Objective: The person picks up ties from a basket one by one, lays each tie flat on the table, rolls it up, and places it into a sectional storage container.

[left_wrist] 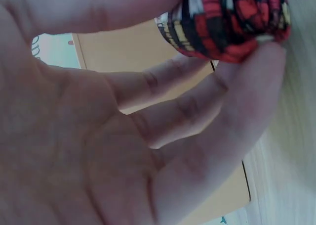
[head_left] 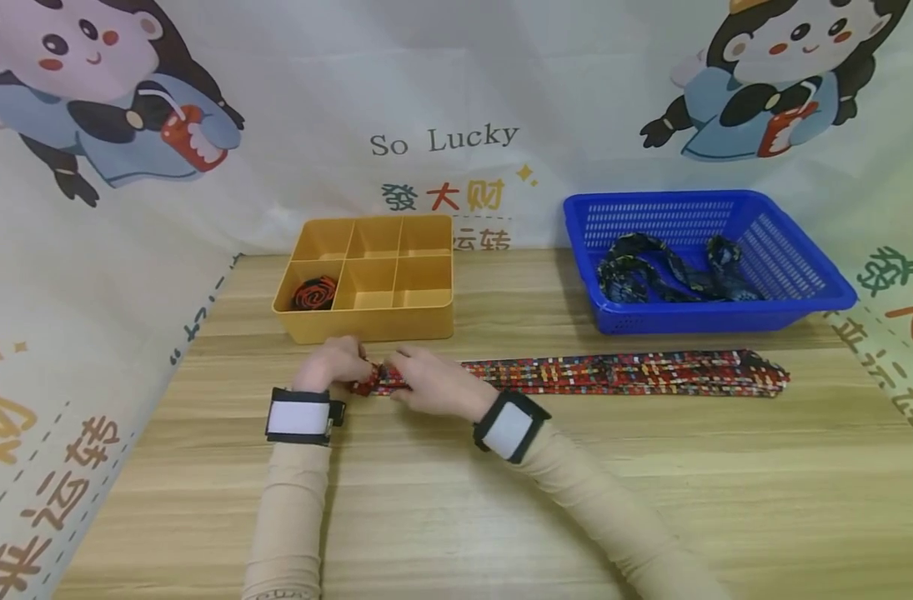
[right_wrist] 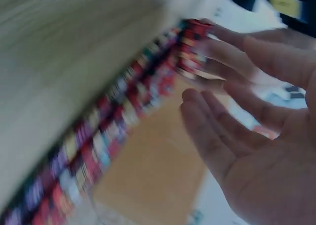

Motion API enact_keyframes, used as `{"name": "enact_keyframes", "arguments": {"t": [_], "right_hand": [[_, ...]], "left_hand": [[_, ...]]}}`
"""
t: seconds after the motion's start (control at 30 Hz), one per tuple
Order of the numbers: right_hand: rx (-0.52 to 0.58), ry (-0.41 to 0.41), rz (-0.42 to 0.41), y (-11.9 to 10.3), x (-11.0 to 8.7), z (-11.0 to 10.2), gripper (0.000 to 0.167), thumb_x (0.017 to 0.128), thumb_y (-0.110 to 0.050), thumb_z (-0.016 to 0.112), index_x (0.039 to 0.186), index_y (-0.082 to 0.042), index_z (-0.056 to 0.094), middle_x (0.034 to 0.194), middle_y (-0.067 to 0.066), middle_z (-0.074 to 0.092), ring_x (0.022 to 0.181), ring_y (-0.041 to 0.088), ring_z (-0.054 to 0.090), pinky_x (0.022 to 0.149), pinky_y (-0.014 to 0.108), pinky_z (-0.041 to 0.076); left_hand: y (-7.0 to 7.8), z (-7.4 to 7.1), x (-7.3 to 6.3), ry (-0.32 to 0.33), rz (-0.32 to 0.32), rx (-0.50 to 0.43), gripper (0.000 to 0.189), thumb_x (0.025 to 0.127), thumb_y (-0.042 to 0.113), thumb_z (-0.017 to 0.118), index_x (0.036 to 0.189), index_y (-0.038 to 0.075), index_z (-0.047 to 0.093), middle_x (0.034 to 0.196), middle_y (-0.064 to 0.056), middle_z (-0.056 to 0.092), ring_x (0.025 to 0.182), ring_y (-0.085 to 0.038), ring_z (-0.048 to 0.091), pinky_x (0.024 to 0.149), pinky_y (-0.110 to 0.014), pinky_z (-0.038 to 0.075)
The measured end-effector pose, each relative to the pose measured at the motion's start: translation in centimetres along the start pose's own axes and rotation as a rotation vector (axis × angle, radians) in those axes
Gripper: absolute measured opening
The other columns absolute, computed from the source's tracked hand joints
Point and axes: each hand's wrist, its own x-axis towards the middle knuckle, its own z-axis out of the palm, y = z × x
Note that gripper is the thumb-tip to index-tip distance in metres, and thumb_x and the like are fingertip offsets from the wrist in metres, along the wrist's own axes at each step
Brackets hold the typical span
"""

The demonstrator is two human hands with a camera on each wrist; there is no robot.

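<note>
A long folded strip of patterned cloth (head_left: 614,373), red with black, white and yellow blocks, lies across the table. Its left end is bunched into a small roll (left_wrist: 222,27). My left hand (head_left: 333,364) pinches that roll between thumb and fingers, as the left wrist view shows. Just to its right, my right hand (head_left: 441,383) is over the strip in the head view. Its fingers (right_wrist: 212,131) look relaxed and grip nothing in the right wrist view, beside the cloth. Whether they touch the strip cannot be told.
Behind the left hand stands a yellow compartment box (head_left: 373,325); its front left compartment holds a rolled black and orange cloth (head_left: 315,293). At the back right, a blue plastic basket (head_left: 719,319) contains dark patterned cloth (head_left: 651,271). A printed sheet (head_left: 441,75) hangs behind the table.
</note>
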Motion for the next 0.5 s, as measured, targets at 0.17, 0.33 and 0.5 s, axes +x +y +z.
{"name": "enact_keyframes", "arguments": {"t": [0.17,0.33,0.5], "right_hand": [[-0.019,-0.033,0.099,0.2,2.4,1.4,0.042,0.092,-0.021,0.061,0.129,-0.004,0.052,0.121,0.014,0.056,0.104,0.021,0.059,0.089,0.032,0.051],[-0.085,0.003,0.094,0.4,3.3,1.9,0.041,0.089,-0.025,0.065,0.123,-0.005,0.056,0.117,0.014,0.059,0.101,0.023,0.06,0.087,0.034,0.051],[-0.181,0.049,0.097,-0.1,4.0,2.4,0.042,0.086,-0.039,0.066,0.115,-0.008,0.059,0.106,0.008,0.062,0.096,0.02,0.062,0.081,0.033,0.051]], "left_hand": [[0.0,0.0,0.1,-0.025,0.002,-0.037,0.023,0.075,0.013,0.054,0.054,0.016,0.045,0.059,0.002,0.051,0.054,-0.012,0.045,0.048,-0.022,0.034],[0.1,0.1,0.2,0.015,-0.016,-0.047,0.028,0.075,0.021,0.06,0.052,0.016,0.045,0.059,0.002,0.048,0.058,-0.013,0.044,0.051,-0.023,0.034],[0.5,0.6,0.3,0.07,-0.038,-0.048,0.03,0.075,0.025,0.063,0.052,0.015,0.046,0.058,0.002,0.045,0.057,-0.013,0.043,0.05,-0.023,0.033]]}}
